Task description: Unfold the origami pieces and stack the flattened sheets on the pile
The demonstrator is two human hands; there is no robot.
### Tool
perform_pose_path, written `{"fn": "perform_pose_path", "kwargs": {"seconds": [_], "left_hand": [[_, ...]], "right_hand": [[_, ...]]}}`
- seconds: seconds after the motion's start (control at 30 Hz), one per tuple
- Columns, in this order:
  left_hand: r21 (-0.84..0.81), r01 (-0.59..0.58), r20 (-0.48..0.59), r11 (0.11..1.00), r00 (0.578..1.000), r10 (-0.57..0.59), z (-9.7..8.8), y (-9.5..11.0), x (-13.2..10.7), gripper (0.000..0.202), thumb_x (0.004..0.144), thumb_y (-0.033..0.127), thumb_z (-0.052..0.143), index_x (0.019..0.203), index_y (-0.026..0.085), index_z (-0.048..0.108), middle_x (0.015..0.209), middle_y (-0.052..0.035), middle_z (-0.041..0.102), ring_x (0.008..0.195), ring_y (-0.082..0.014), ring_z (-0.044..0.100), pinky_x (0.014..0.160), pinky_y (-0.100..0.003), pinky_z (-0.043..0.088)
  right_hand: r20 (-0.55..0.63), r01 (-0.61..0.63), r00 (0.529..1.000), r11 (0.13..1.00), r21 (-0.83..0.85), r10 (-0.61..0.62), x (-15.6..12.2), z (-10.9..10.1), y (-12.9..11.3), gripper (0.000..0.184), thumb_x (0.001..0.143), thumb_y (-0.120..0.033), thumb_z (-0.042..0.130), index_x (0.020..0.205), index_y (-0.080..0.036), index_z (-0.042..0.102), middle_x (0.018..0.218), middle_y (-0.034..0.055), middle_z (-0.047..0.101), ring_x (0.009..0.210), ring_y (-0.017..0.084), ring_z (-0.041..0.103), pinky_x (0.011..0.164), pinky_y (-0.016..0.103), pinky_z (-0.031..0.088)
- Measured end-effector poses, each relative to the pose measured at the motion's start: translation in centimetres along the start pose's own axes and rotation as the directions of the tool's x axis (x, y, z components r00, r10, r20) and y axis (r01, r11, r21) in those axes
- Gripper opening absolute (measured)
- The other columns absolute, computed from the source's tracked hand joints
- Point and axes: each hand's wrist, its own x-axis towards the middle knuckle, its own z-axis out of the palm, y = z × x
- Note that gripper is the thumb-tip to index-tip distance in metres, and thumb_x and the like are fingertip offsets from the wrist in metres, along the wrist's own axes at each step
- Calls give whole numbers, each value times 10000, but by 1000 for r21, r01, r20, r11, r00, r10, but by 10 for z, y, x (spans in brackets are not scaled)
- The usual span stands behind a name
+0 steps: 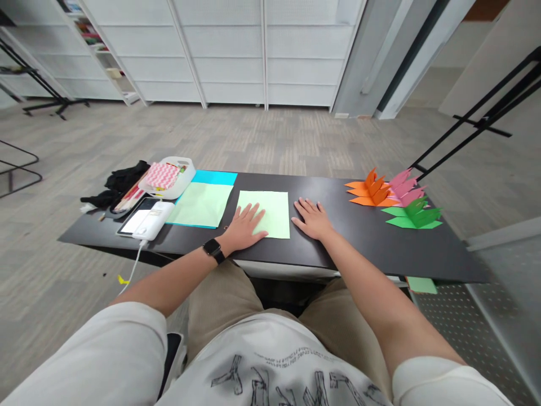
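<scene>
We see gray floor (270,138), white cabinets (224,51) far. Black table (367,231) near. Pale green sheet (276,215) flat mid-table, edge facing us; long axis, we can't tell. Left hand (246,228) on sheet, right hand (315,221) on table just right; both flat, fingers apart.

Bright, even light falls, seemingly from above; the space beneath the front edge of the table (329,192) drops into shadow; the pale green sheet (276,208) under the left hand (244,226) looks slightly washed out; wide-angle distortion stretches the table's left and right corners; beyond its back edge, white cabinets (228,51) lean outward, their detail soft.
</scene>
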Motion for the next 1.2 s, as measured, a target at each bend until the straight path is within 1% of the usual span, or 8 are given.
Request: {"fn": "perform_pose_path", "kwargs": {"seconds": [0.13, 0.3, 0.47, 0.67, 0.77, 0.87, 1.03, 1.2], "left_hand": [[-19, -213, -108, 977, 972, 210, -20, 17, 2, 616, 1001, 608, 633, 1467, 205, 627, 1594, -164, 568, 1475, -346, 525, 1280, -546, 369], [80, -375, 13, 923, 927, 376, -26, 38, 6, 304, 1059, 412, 584, 1249, 209, 708, 1308, -141, 712, 1122, -284, 692, 976, -445, 534], [172, -425, 87, 889, 905, 416, -22, 43, 9, 268, 1097, 283, 462, 1065, 182, 708, 1052, -106, 722, 843, -218, 687, 799, -388, 501], [194, -422, 11, 886, 904, 428, -30, 43, 10, 224, 1071, 259, 511, 964, 178, 690, 1001, -110, 698, 907, -240, 666, 794, -389, 483], [91, -307, -140, 947, 938, 317, -49, 36, 14, 230, 1081, 255, 484, 993, 192, 687, 1022, -103, 697, 950, -228, 659, 833, -367, 491], [-182, -54, -343, 982, 939, -11, -73, 13, 20, 219, 1078, 271, 477, 1021, 198, 675, 995, -74, 710, 924, -205, 659, 838, -338, 503], [-550, 242, -468, 800, 704, -535, -96, -49, 18, 169, 1043, 339, 546, 1006, 209, 647, 912, -16, 710, 811, -175, 640, 785, -306, 502], [-520, 230, -552, 823, 645, -529, -106, -71, 2, 149, 1041, 318, 552, 992, 205, 636, 895, -17, 674, 802, -169, 599, 799, -307, 500]], "right_hand": [[-17, -4, 1000, 1000, 31, 4, 0, 0, 1, 677, 1100, -566, 328, 1694, -245, 386, 1794, 61, 297, 1668, 291, 269, 1362, 580, 140], [-30, -4, 1000, 998, 58, 6, 1, 1, 2, 656, 1103, -555, 343, 1681, -252, 416, 1786, 63, 320, 1662, 296, 285, 1362, 580, 144], [-46, -5, 999, 997, 75, 9, 1, 1, 3, 641, 1101, -551, 359, 1667, -261, 442, 1775, 63, 347, 1653, 296, 309, 1360, 585, 158], [-62, -5, 998, 995, 95, 11, 1, 2, 4, 621, 1096, -541, 399, 1648, -266, 475, 1764, 67, 370, 1645, 296, 327, 1357, 589, 173], [-66, -3, 998, 994, 110, 10, 2, 1, 5, 604, 1099, -534, 400, 1639, -280, 489, 1756, 63, 389, 1643, 296, 335, 1355, 591, 178], [-72, 2, 997, 992, 125, 7, 1, 0, 6, 596, 1099, -525, 401, 1626, -268, 508, 1750, 68, 399, 1638, 305, 345, 1350, 603, 190], [-99, 13, 995, 991, 136, 0, 2, 1, 6, 588, 1095, -529, 413, 1607, -269, 535, 1737, 76, 421, 1631, 312, 360, 1343, 615, 208], [-130, 38, 991, 984, 172, -16, 3, 9, 12, 577, 1075, -526, 451, 1579, -271, 568, 1705, 106, 474, 1607, 332, 403, 1330, 647, 226]]}}
